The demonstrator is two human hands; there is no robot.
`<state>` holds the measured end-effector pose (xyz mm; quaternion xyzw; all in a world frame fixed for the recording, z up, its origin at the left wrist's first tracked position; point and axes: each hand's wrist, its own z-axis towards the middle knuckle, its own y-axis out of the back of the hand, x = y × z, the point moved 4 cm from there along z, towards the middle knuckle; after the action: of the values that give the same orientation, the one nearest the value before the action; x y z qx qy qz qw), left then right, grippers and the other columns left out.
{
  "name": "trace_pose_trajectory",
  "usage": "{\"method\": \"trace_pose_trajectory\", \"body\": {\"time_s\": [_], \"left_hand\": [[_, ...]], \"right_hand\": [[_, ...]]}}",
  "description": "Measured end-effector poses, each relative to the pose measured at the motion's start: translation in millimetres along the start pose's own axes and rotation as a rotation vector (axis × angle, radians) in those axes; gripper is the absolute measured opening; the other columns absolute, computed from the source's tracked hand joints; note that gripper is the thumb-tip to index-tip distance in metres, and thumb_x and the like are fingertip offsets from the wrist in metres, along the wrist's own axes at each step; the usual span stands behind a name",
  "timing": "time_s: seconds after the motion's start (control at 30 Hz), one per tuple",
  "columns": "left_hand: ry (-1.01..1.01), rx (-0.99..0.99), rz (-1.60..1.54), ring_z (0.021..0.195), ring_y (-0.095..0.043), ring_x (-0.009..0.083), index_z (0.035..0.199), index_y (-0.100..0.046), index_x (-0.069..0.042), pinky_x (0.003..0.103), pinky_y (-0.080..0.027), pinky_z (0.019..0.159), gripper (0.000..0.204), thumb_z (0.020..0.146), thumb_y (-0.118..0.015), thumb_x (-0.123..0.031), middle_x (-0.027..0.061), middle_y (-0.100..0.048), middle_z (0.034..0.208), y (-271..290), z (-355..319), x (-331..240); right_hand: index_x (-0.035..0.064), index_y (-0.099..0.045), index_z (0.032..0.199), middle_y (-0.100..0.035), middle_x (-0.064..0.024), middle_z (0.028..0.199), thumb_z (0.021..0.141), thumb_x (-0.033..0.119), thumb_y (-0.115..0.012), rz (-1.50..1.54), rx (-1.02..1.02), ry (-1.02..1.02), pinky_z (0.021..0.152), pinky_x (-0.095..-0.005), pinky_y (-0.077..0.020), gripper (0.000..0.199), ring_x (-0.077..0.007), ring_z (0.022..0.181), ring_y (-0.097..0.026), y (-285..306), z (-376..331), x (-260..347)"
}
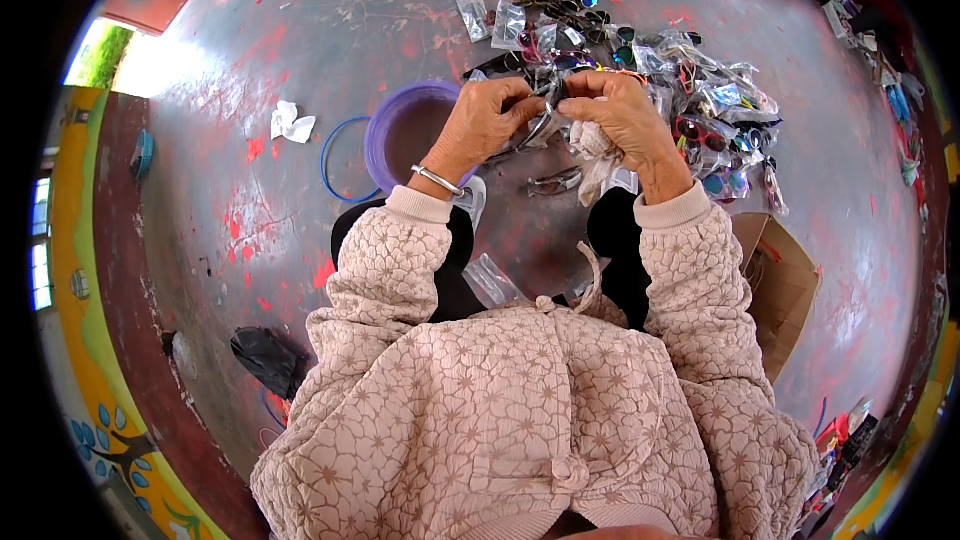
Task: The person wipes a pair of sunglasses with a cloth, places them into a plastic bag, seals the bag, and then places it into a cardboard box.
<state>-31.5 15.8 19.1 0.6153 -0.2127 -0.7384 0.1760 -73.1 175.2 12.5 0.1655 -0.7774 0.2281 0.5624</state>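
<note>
My left hand (488,120) and my right hand (622,118) come close together in front of me, thumbs and forefingers pinched. Between the fingertips is a small dark, shiny thing that I cannot make out against the clutter behind it. A crumpled whitish cloth (594,152) hangs from under the curled fingers of my right hand. Just beyond the hands spreads a pile of sunglasses (715,135), many in clear plastic sleeves. One loose pair of glasses (555,182) lies on the floor below my hands.
A purple tub (385,145) stands left of my left hand, with a blue hoop (325,165) beside it. Crumpled white paper (292,123) lies farther left. An open cardboard box (785,290) sits by my right arm. A clear plastic sleeve (492,280) lies between my legs.
</note>
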Motion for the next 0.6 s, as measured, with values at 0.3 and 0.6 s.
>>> {"method": "trace_pose_trajectory", "body": {"time_s": [0.3,0.6], "left_hand": [[-0.113,-0.063,-0.063,0.052,-0.044,0.01,0.078,-0.06,0.002,0.026,-0.039,0.051,0.014,0.077,-0.066,-0.011,0.005,-0.052,0.057,3.5,-5.5,-7.3],[0.026,0.025,-0.075,0.058,-0.056,0.0145,0.086,-0.062,0.001,0.027,-0.044,0.055,0.018,0.081,-0.062,-0.017,0.0113,-0.059,0.065,22.9,-7.4,2.2]], "right_hand": [[-0.0018,-0.063,0.086,-0.06,-0.0012,0.07,0.073,0.008,-0.068,0.1,0.028,-0.096,0.05,-0.0204,-0.0413,0.017,-0.006,0.056,-0.052,-2.5,-4.8,4.1],[0.0004,-0.062,0.082,-0.059,-0.0014,0.066,0.077,0.013,-0.065,-0.046,-0.056,-0.016,0.047,-0.018,-0.0405,0.014,-0.0061,0.053,-0.053,6.7,-7.0,18.9]]}}
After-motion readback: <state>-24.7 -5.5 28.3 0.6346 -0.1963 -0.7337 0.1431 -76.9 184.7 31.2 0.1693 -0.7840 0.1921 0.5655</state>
